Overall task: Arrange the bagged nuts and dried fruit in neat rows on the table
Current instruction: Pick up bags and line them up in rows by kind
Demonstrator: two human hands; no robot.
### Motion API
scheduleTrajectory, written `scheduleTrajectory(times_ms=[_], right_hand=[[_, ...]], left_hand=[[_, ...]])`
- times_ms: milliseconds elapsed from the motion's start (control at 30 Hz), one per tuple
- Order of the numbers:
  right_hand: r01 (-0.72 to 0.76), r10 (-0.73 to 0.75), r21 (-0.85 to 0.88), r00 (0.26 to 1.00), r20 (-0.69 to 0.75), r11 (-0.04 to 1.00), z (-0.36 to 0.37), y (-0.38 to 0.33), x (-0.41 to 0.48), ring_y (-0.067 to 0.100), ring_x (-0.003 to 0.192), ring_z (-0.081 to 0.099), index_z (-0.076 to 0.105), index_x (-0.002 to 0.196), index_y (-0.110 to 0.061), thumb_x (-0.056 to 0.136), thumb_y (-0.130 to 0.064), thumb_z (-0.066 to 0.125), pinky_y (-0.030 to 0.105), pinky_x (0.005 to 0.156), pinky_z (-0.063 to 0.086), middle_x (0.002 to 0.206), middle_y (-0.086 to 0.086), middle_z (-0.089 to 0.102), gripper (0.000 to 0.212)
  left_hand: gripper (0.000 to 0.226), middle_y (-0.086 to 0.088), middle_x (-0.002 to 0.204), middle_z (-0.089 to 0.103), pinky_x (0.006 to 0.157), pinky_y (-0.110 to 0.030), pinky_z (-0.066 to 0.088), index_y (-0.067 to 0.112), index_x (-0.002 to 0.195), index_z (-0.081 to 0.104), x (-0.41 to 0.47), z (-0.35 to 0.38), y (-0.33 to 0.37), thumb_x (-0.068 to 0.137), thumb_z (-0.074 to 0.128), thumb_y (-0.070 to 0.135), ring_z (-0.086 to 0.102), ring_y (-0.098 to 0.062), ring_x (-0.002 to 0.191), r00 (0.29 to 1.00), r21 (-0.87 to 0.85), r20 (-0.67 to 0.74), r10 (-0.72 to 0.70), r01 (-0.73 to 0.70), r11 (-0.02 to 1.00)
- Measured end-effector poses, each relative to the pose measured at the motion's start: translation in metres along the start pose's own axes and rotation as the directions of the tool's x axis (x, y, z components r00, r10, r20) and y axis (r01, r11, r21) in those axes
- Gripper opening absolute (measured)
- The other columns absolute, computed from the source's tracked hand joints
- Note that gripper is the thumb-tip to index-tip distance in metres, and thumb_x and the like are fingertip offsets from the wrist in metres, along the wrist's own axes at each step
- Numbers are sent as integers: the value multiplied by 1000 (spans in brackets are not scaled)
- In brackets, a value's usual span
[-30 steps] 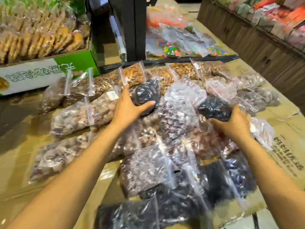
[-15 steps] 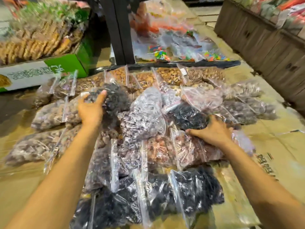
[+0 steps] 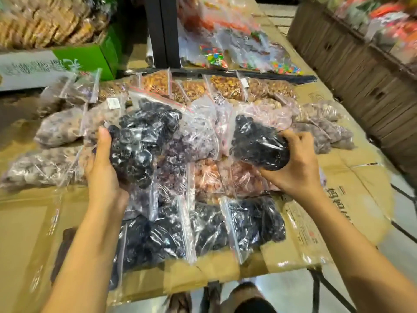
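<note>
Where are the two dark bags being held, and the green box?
Dark bag on the left (image 3: 140, 143), head view, middle of its dark fruit.
Dark bag on the right (image 3: 257, 145), head view, middle of its shiny front.
Green box (image 3: 94, 57), head view, its green side.

Clear zip bags are lying in rows on the cardboard-covered table (image 3: 352, 177): golden nut bags (image 3: 225, 86) are lining its far edge, pale purplish bags (image 3: 58, 129) are sitting at its left side, pinkish-orange bags (image 3: 225, 177) are resting at its middle, and dark fruit bags (image 3: 225, 229) are lying along its near edge. Two more dark bags are hovering above its middle, the larger bag (image 3: 144, 141) gripped by the left hand (image 3: 103, 177), the smaller bag (image 3: 257, 147) by the right hand (image 3: 297, 168).
</note>
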State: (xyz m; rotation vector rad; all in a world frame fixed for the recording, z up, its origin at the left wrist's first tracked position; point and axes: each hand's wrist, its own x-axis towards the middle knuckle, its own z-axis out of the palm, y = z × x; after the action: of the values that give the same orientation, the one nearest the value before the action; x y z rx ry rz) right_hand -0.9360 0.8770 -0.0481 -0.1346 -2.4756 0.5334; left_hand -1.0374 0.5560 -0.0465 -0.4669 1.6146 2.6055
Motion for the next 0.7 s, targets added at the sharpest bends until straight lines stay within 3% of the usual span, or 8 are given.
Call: scheduleTrajectory(times_ms=[33, 100, 167, 233, 333, 467, 567, 700], right_hand=[[-35, 35, 35, 999, -22, 999, -9, 6, -9, 13, 95, 40, 52, 117, -6, 59, -48, 80, 8, 81, 33, 103, 13, 48, 77], [-204, 218, 212, 975, -40, 956, -27, 25, -24, 23, 95, 54, 52, 114, -17, 53, -40, 89, 23, 82, 47, 109, 10, 56, 76], [-449, 443, 493, 886, 137, 745, -46, 50, -38, 26, 84, 63, 50, 109, -24, 46, -26, 94, 31, 59, 55, 110, 12, 61, 77], [-558, 440, 579, 828, 347, 594, -57, 85, -51, 18, 71, 63, 53, 110, -20, 40, -21, 94, 22, 46, 50, 104, 17, 63, 81], [-628, 302, 451, 738, 603, 634, -63, 128, -66, 12, 73, 63, 54, 112, -20, 36, -31, 96, 20, 57, 51, 103, 11, 66, 87], [-371, 54, 271, 669, 741, 888, -60, 165, -90, 10, 101, 56, 50, 108, -33, 40, -49, 91, 14, 88, 41, 111, -10, 56, 81], [-225, -45, 214, 582, 812, 950, -66, 189, -95, 7, 103, 51, 53, 105, -36, 50, -39, 90, 18, 88, 42, 108, -23, 50, 66], [57, -152, 145, 543, 826, 988, -66, 206, -95, 13, 118, 40, 47, 134, -31, 63, -51, 79, 33, 100, 37, 128, -9, 50, 81]], left_hand=[[70, 5, 123, 67, 88, -38, 56, 26, 133, 56, -9, 0, -2, 75, 67, 64, 67, -14, 107, 1000, -1, 10, -10, 10, 1000], [66, 3, 125, 67, 87, -36, 57, 25, 133, 56, -22, -1, -7, 79, 65, 61, 67, -14, 107, 1000, -8, 26, -17, 17, 1000], [66, 3, 129, 64, 85, -37, 56, 28, 135, 54, -36, 1, -13, 79, 64, 63, 65, -15, 110, 1000, -2, 21, -11, 11, 1000], [65, 5, 129, 64, 82, -37, 55, 31, 134, 53, -53, 6, -23, 80, 60, 65, 64, -15, 111, 1000, 9, 14, -18, 18, 1000], [81, 4, 131, 62, 87, -41, 53, 30, 135, 53, -80, 23, -46, 67, 67, 73, 62, -18, 117, 999, 6, -39, -33, 33, 999], [53, -1, 126, 66, 93, -41, 54, 22, 126, 61, -113, 53, -86, 88, 56, 57, 64, -20, 113, 996, -30, -83, -36, 33, 999], [88, -2, 128, 65, 94, -46, 53, 22, 133, 56, -135, 67, -111, 60, 77, 66, 63, -24, 115, 986, -36, -162, -38, 33, 999], [103, -1, 135, 59, 101, -49, 45, 24, 138, 50, -151, 65, -133, 51, 81, 70, 57, -25, 123, 968, -2, -231, -92, 94, 996]])
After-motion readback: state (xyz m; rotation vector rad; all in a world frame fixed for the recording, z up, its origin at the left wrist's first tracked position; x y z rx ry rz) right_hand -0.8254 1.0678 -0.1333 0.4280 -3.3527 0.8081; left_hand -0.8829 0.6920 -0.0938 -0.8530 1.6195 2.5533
